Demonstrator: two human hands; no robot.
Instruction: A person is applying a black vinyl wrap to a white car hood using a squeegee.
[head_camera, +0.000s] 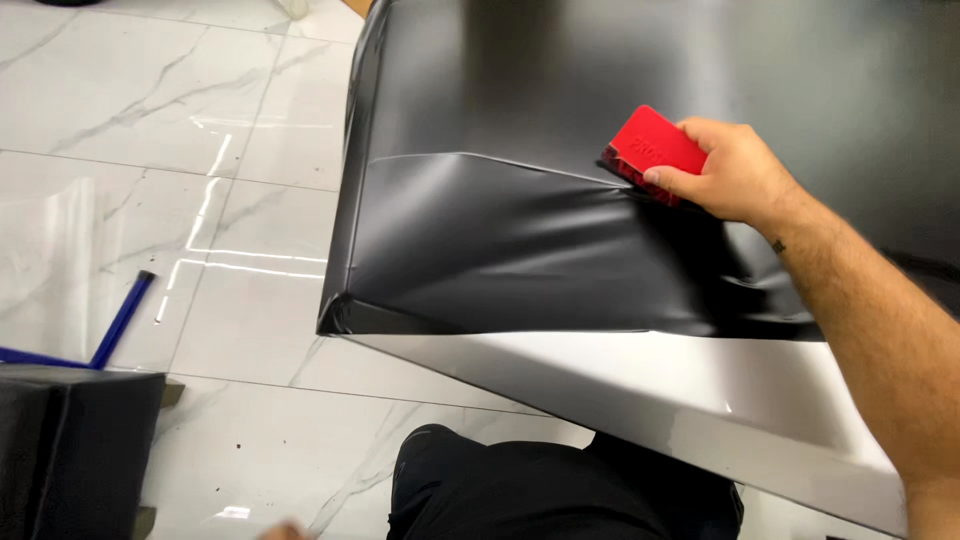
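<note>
Right hand (735, 170) pinching red squeegee (652, 145), fingers closed around its far end, thumb along the near edge, blade edge pressed onto black film (520, 230). Film draped over a flat panel (700, 400), matte, wrapped down over the left edge and near-left corner. Squeegee sitting right at the end of a long crease running left across the film toward the left edge. Film below that crease loose, puffed, with soft folds under the wrist; film above looks flat and stuck. Bare grey-white panel face exposed along the near edge, uncovered.

Left hand: only a sliver of skin (285, 530) at bottom edge, possibly fingertips; can't tell if spread or closed, holding nothing visible.

Risks, as judgement:
- Crease getting pressed flat and locked in if squeegee runs over it without lifting the film first.
- Air trapped in the loose zone, leaving bubbles, if strokes work inward rather than out to an edge.
- Corner bunching at near-left, film already gathered there.
- Hard blade angle scuffing the matte finish.

Elsewhere: marble-tile floor (150, 120), blue rod (120, 320) lying on it, black box (70, 450) bottom left, dark-trousered knee (500, 490) below the panel.
</note>
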